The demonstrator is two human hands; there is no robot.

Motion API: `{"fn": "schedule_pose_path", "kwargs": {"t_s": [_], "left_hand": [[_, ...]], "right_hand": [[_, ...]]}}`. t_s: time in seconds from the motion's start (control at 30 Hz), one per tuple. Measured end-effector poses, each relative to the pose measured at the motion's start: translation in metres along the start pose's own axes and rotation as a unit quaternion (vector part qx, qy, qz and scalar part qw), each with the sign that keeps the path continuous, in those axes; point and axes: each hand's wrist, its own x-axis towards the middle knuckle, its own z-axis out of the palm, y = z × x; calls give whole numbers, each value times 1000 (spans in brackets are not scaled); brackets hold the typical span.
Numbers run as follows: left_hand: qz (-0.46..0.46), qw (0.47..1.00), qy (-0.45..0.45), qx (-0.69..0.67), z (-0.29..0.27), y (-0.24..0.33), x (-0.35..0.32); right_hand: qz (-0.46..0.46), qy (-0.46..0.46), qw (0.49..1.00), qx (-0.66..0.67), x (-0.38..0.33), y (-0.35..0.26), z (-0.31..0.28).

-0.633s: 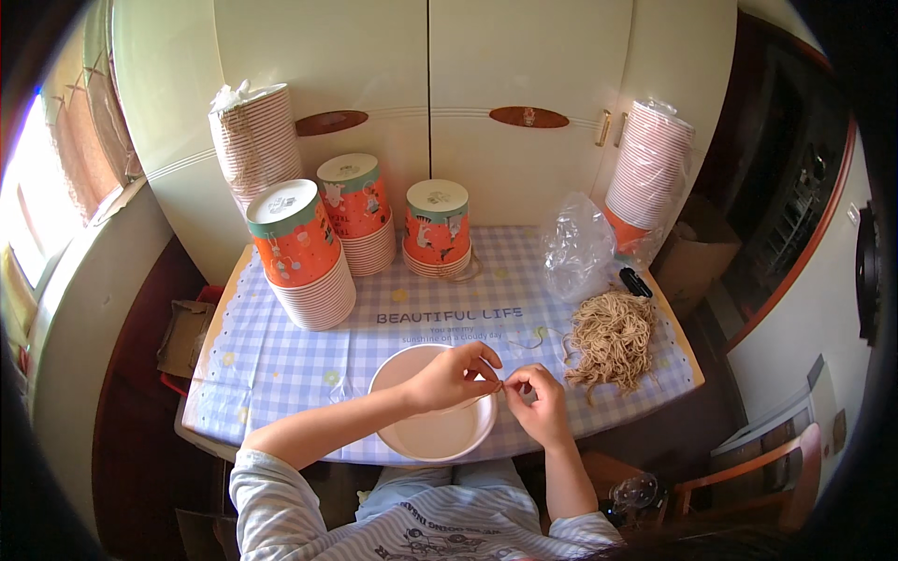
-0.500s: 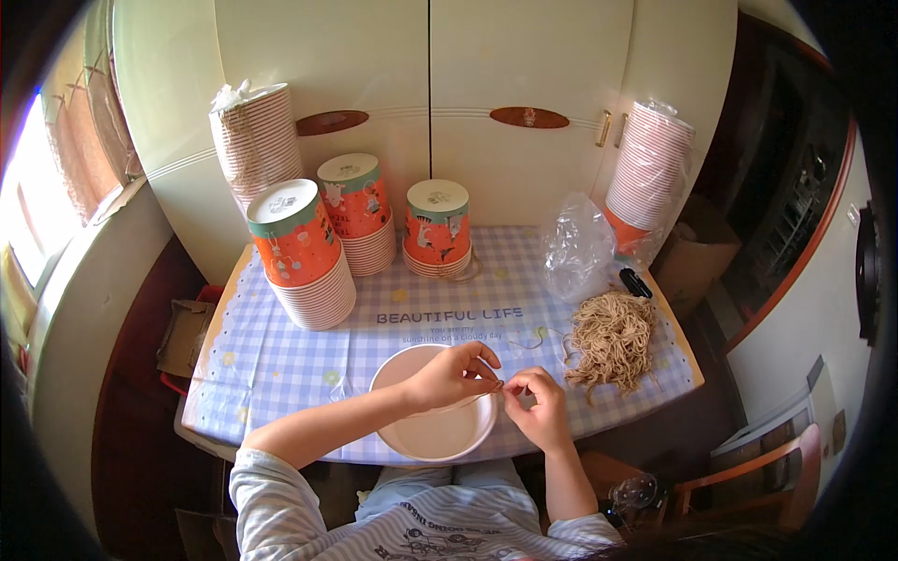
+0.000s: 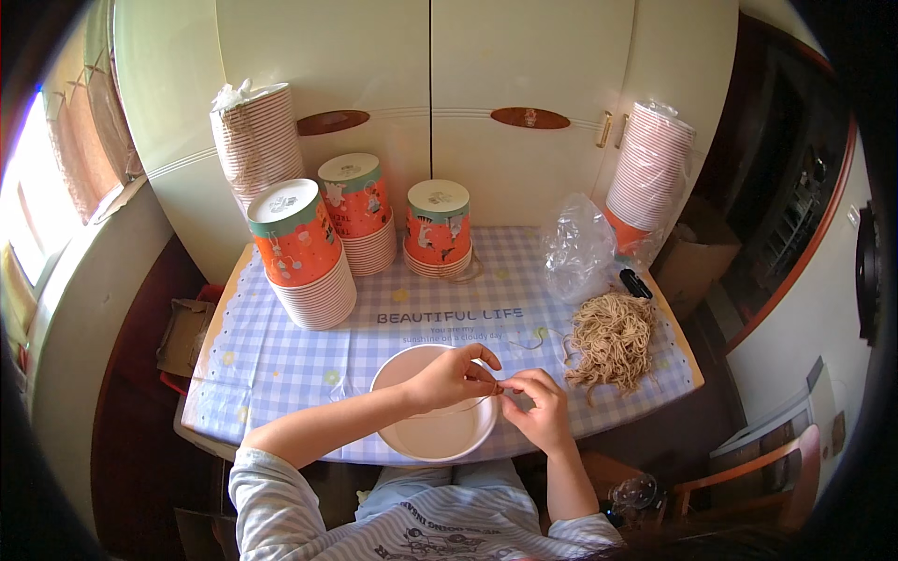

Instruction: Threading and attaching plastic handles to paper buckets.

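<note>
My left hand (image 3: pixel 456 375) hovers over a white paper bowl (image 3: pixel 423 439) at the table's near edge, fingers pinched on a thin tan rubber band. My right hand (image 3: pixel 536 405) sits just right of the bowl and pinches the same band where the fingertips meet. A heap of tan rubber bands (image 3: pixel 613 335) lies on the checked tablecloth (image 3: pixel 281 355) to the right of my hands.
Stacks of orange patterned bowls (image 3: pixel 304 257) with lids stand at the back left and centre. Tall sleeves of bowls (image 3: pixel 649 168) lean at both back corners. A crumpled clear plastic bag (image 3: pixel 578 248) and a small black object (image 3: pixel 635 282) lie near the heap. Cream cabinet doors rise behind.
Both hands have drawn slightly closer together over the bowl's right rim; everything else stays still.
</note>
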Motion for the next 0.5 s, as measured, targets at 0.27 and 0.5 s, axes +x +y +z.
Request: {"fn": "schedule_pose_path", "kwargs": {"t_s": [0.27,0.5], "left_hand": [[-11,1000,-1,6,1,4,0],[0,998,-17,-67,-2,-8,1]], "right_hand": [[-14,-2,1000,-7,-1,4,1],[17,11,1000,7,-1,5,2]]}}
